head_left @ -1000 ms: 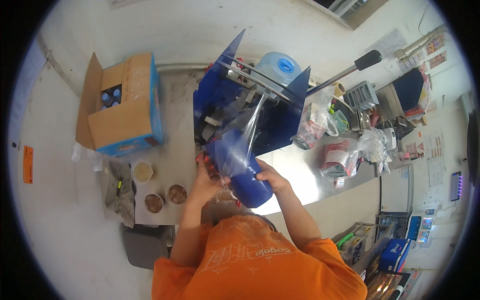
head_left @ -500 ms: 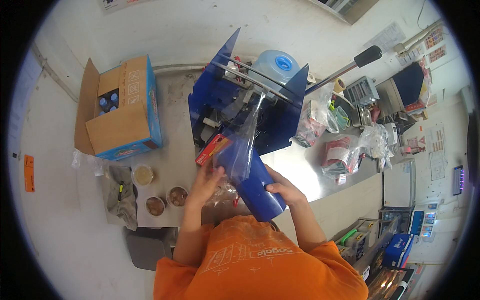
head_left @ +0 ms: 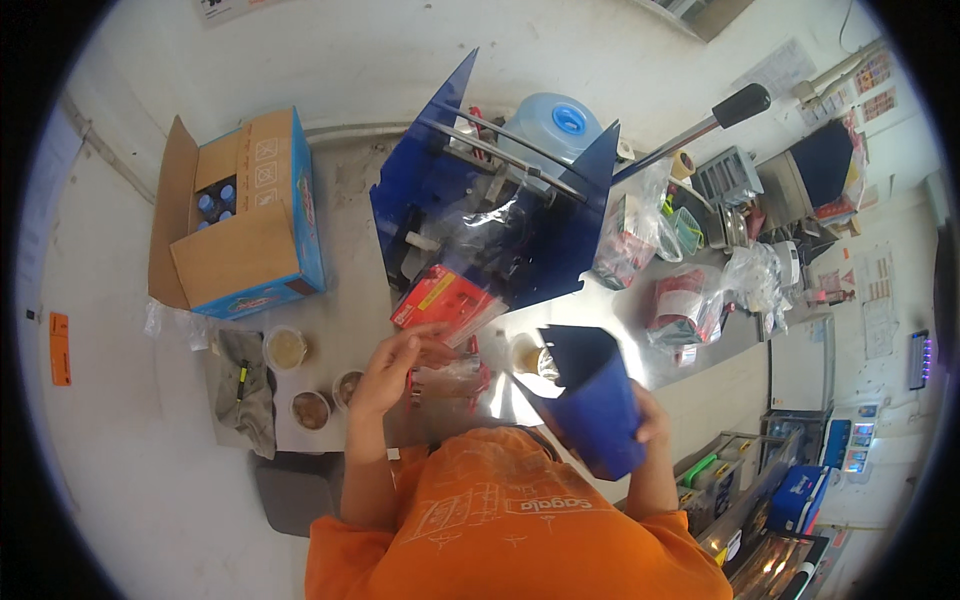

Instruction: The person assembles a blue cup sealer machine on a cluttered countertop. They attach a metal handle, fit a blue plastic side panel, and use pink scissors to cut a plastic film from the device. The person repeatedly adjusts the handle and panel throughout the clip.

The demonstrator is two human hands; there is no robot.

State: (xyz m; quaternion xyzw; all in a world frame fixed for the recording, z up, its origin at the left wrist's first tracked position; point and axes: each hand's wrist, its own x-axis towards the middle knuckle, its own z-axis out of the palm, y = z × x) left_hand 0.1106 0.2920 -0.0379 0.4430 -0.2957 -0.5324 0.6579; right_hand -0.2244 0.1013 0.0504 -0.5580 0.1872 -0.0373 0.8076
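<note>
My right hand (head_left: 652,428) grips a glossy dark blue hollow cover (head_left: 600,405) by its right side. The cover is tilted, with its dark open end toward the bench. My left hand (head_left: 388,372) has its fingers stretched out beside a red flat packet with a yellow strip (head_left: 445,303); whether the fingertips touch it I cannot tell. That packet leans at the front of a blue metal lever machine (head_left: 555,240). Crumpled clear plastic film (head_left: 490,222) lies inside the machine frame. A clear bag with red parts (head_left: 450,385) rests near my left hand.
An opened cardboard box with blue-capped bottles (head_left: 245,215) stands on the left. Several drink cups (head_left: 287,348) sit near a grey cloth (head_left: 243,385). Behind the machine is a large water bottle (head_left: 550,135). The long black-gripped lever (head_left: 740,107) juts right, above bagged goods (head_left: 680,305).
My right hand has moved the blue cover right, away from the machine, and turned it. My left hand has come off the cover. The clear film over it now lies in the machine.
</note>
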